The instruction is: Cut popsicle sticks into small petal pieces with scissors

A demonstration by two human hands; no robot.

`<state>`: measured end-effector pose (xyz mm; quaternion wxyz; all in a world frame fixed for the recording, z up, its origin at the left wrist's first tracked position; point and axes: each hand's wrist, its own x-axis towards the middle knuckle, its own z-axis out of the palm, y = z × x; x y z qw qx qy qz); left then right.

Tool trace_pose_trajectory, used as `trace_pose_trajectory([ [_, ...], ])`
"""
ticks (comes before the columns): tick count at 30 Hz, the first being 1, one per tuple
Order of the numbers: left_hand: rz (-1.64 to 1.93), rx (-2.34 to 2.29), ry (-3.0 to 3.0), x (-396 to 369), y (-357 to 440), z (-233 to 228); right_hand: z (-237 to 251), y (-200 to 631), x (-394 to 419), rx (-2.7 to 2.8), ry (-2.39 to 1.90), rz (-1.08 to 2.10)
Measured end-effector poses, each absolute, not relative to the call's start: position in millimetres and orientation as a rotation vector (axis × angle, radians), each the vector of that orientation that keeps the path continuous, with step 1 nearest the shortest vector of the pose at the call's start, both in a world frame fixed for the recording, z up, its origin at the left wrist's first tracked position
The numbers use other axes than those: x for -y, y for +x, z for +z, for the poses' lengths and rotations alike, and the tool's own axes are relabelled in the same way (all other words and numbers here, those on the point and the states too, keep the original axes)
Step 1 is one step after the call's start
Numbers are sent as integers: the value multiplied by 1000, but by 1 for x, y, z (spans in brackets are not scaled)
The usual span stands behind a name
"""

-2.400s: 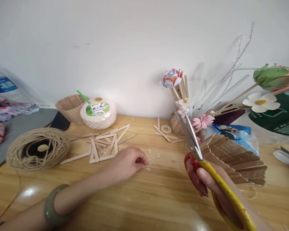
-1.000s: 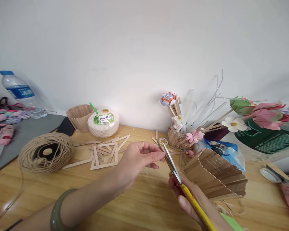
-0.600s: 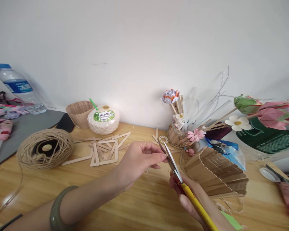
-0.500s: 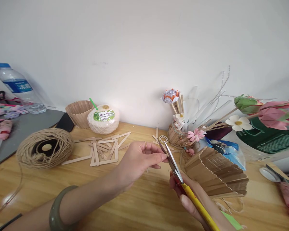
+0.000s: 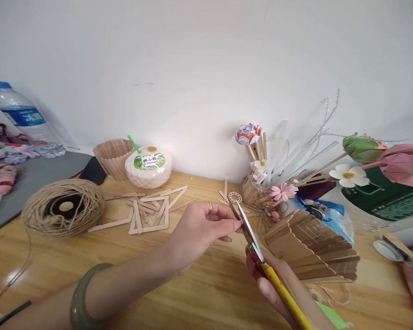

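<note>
My left hand (image 5: 203, 231) is closed in a pinch, thumb against fingers, beside the blades of a pair of scissors. Whatever small piece sits between those fingertips is too hidden to name. In my right hand (image 5: 270, 279) are the scissors (image 5: 282, 293), yellow-handled, with the blades pointing up and away and slightly apart. A container made of wooden craft sticks (image 5: 292, 247) lies tilted just right of my right hand. Loose craft sticks (image 5: 149, 230) are scattered on the table left of my left hand, some joined at angles.
A ball of twine (image 5: 89, 213) lies at left, with a wrapped coconut (image 5: 147, 176) and a ribbed brown cup (image 5: 113, 160) behind. A water bottle (image 5: 22, 117) stands far left. At right are a small stick pot (image 5: 253, 192) with paper flowers and a blue plastic bag (image 5: 339, 215).
The view has shifted slightly. My hands and the scissors hold almost the same pose, with the blades still slightly apart beside my left fingertips.
</note>
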<state>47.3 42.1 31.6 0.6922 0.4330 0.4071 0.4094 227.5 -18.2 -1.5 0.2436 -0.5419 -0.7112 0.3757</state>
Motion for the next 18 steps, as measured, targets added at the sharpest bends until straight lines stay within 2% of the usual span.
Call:
trace_pose_trajectory([
  [18, 943, -921, 977, -39, 48, 33, -10, 219, 13, 1810, -1429, 1192],
])
